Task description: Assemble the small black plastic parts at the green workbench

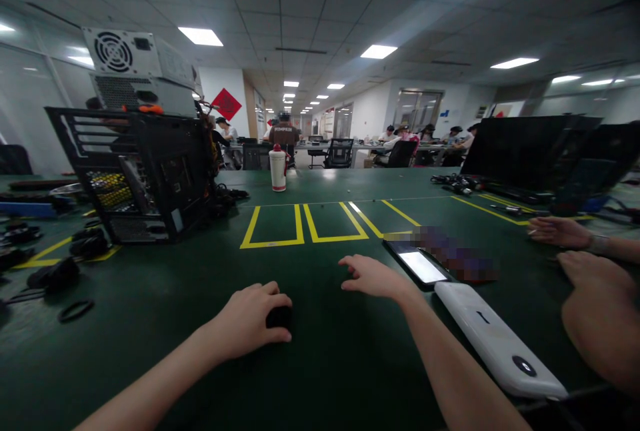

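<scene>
My left hand [250, 316] is curled round a small black object [279, 316] at the green tabletop [320, 377]. Fingers and thumb cover much of this object, so its kind does not show. To the right, my right hand [373, 275] reaches over the table with its fingers apart and nothing in them. A phone with a lit screen [424, 267] lies just beyond that hand. Beside my right forearm rests a long white rounded case [495, 334] with a dark oval button near its closer end.
Yellow tape outlines [273, 243] mark the table ahead. At left stands an open black computer case [170, 171] with power supplies [135, 57] on top. A white cup [278, 169] stands farther back. Black monitors [530, 151] and another person's hand [560, 231] are at right.
</scene>
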`<action>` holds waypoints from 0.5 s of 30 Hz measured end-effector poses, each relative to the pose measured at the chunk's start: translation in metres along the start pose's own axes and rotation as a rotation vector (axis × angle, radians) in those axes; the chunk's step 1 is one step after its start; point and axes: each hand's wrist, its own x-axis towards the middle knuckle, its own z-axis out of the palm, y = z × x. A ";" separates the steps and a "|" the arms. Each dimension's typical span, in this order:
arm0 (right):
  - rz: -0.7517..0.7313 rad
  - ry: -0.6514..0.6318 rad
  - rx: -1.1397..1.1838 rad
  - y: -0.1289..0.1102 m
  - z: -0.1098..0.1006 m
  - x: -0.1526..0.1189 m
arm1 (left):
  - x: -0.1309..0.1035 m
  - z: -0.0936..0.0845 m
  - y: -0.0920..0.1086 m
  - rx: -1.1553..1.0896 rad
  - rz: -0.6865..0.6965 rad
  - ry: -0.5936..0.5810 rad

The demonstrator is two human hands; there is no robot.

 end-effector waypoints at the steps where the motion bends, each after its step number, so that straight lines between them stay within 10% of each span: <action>1: -0.001 0.003 -0.006 -0.002 0.000 -0.001 | -0.006 -0.002 -0.008 0.012 -0.045 0.004; 15: -0.024 0.017 -0.128 -0.016 0.009 0.000 | -0.123 -0.025 -0.105 0.086 -0.459 0.026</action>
